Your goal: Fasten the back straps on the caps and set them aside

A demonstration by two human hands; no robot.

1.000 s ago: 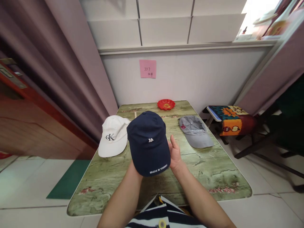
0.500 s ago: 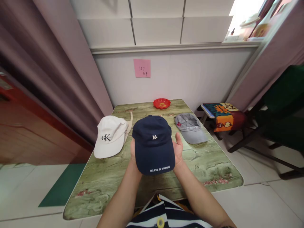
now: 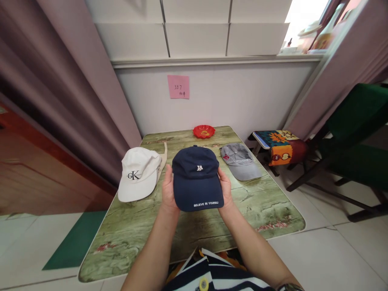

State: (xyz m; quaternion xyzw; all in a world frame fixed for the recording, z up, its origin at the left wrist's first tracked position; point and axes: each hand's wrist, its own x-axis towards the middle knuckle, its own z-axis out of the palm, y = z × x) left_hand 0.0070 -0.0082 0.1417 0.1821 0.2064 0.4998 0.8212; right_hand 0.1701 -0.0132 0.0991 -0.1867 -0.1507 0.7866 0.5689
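Note:
A navy blue cap (image 3: 197,182) with white lettering on its front and brim is held up over the table's middle, brim toward me. My left hand (image 3: 169,189) grips its left side and my right hand (image 3: 224,188) its right side; the fingers are partly hidden behind it. To the left lies a white cap (image 3: 139,174) with dark letters, brim facing me. On the right rests a grey cap (image 3: 241,161) with a red patch.
The green wood-patterned table (image 3: 127,238) stands against the wall. At its back edge sits a red scalloped dish (image 3: 204,131). A pink note (image 3: 178,87) is on the wall. Right of the table are a cloth-covered stool (image 3: 280,147) and a dark green chair (image 3: 357,117).
The navy cap has tilted, its brim edge now higher in view. My hands have closed in more along its sides. The whole view has shifted slightly.

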